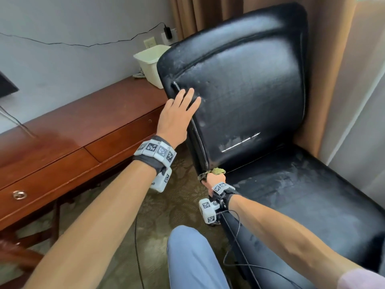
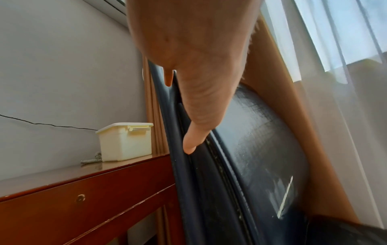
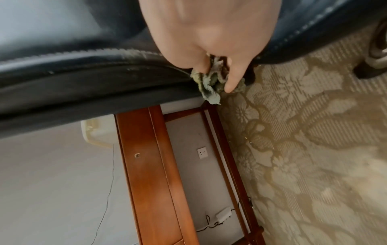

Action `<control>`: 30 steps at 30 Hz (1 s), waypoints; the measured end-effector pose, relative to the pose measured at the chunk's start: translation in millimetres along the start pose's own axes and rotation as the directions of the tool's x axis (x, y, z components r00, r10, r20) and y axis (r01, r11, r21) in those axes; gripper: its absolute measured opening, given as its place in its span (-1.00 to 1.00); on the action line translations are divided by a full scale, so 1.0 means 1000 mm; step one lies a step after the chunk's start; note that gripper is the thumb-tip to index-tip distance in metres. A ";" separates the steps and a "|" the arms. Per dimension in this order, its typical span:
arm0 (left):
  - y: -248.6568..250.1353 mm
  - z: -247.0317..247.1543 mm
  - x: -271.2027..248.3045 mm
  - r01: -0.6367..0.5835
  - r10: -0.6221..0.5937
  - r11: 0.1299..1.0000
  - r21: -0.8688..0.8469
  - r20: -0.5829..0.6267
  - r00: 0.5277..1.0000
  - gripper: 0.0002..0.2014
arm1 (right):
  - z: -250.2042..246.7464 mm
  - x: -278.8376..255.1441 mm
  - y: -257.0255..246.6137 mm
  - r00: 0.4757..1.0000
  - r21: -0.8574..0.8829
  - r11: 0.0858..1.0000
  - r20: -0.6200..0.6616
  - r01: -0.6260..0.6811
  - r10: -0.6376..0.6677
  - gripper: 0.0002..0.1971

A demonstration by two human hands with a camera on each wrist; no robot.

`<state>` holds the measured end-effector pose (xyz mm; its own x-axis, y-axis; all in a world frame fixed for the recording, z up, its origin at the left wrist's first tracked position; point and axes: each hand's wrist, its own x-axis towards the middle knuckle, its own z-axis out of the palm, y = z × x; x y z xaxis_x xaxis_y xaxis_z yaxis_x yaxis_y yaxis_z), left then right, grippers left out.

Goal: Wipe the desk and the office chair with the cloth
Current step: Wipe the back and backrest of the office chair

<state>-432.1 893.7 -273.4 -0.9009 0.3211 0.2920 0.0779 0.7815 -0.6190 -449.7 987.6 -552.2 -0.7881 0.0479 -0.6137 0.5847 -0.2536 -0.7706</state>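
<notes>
A black leather office chair (image 1: 245,97) fills the right half of the head view, its backrest facing me and streaked with damp marks. My left hand (image 1: 179,113) lies flat with straight fingers on the backrest's left edge (image 2: 188,165); the thumb (image 2: 194,132) points down along that edge. My right hand (image 1: 214,180) grips a crumpled green cloth (image 3: 211,82) at the low left corner where backrest meets seat (image 1: 302,195). The cloth (image 1: 217,171) peeks out above the knuckles. The red-brown wooden desk (image 1: 62,147) stands to the left.
A cream plastic bin (image 1: 153,63) sits at the desk's far end beside the chair, with a coiled phone cord. A charger cable runs along the wall to a socket (image 1: 167,33). Brown curtains (image 1: 325,113) hang behind the chair. Patterned carpet (image 3: 303,165) covers the floor. My knee (image 1: 191,259) is low in the middle.
</notes>
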 end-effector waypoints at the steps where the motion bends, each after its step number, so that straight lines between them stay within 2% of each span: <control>1: 0.001 0.000 0.000 0.004 -0.004 1.000 -0.001 0.003 1.000 0.16 | 0.004 -0.009 0.002 1.000 0.032 0.999 0.014 -0.012 0.012 -0.77; 2: 0.001 0.001 0.000 0.007 -0.007 1.000 0.004 0.008 1.000 0.16 | 0.009 -0.016 0.006 1.000 0.066 0.998 0.000 -0.011 0.011 -0.84; 5: 0.001 0.002 0.000 0.011 -0.011 1.000 0.009 0.014 1.000 0.15 | 0.022 -0.019 0.019 0.994 -0.032 0.999 -0.101 0.031 -0.034 -0.69; 8: 0.003 -0.001 0.001 0.006 -0.006 1.000 -0.028 0.025 1.000 0.14 | 0.013 -0.027 0.018 0.975 -0.070 0.996 -0.209 0.057 -0.070 -0.78; 13: 0.007 -0.005 0.003 0.018 -0.016 0.999 -0.030 0.049 0.999 0.14 | 0.003 -0.036 0.003 0.965 -0.032 0.999 -0.259 0.028 -0.036 -0.69; 15: 0.009 -0.007 0.003 0.028 -0.026 0.999 -0.037 0.060 0.998 0.14 | 0.006 -0.034 -0.004 0.971 -0.016 1.000 -0.238 0.015 -0.018 -0.64; 17: 0.011 -0.008 0.003 0.043 -0.041 0.998 -0.052 0.054 0.998 0.12 | 0.004 -0.034 -0.013 0.986 -0.007 1.000 -0.165 -0.002 0.000 -0.63; 20: 0.015 -0.008 0.003 0.047 -0.044 0.997 -0.068 0.054 0.998 0.09 | -0.010 -0.025 -0.032 0.986 0.138 0.989 -0.151 -0.045 0.066 -0.85; 21: 0.017 -0.008 0.003 0.053 -0.050 0.996 -0.072 0.051 0.997 0.09 | -0.014 -0.032 -0.039 0.993 0.182 0.982 -0.100 -0.045 0.064 -0.91; 23: 0.021 -0.006 0.004 0.073 -0.069 0.994 -0.082 0.047 0.996 0.11 | -0.024 -0.041 -0.048 0.991 0.267 0.964 -0.124 -0.019 0.054 -0.95; 25: 0.023 -0.005 0.006 0.088 -0.085 0.993 -0.082 0.044 0.995 0.13 | -0.032 -0.056 -0.056 0.996 0.374 0.927 -0.087 0.017 0.017 -0.92; 28: 0.024 -0.006 0.007 0.084 -0.081 0.993 -0.077 0.044 0.996 0.15 | -0.046 -0.085 -0.063 0.998 0.440 0.897 0.005 0.050 -0.058 -0.87; 30: 0.024 -0.005 0.005 0.082 -0.080 0.993 -0.083 0.031 0.996 0.15 | -0.051 -0.094 -0.056 0.998 0.431 0.902 0.049 0.009 -0.034 -0.88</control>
<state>-432.9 916.5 -283.3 -0.9170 0.2410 0.3179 0.0387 0.8469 -0.5304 -398.2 1047.0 -459.7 -0.8159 0.0091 -0.5782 0.4373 -0.6445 -0.6272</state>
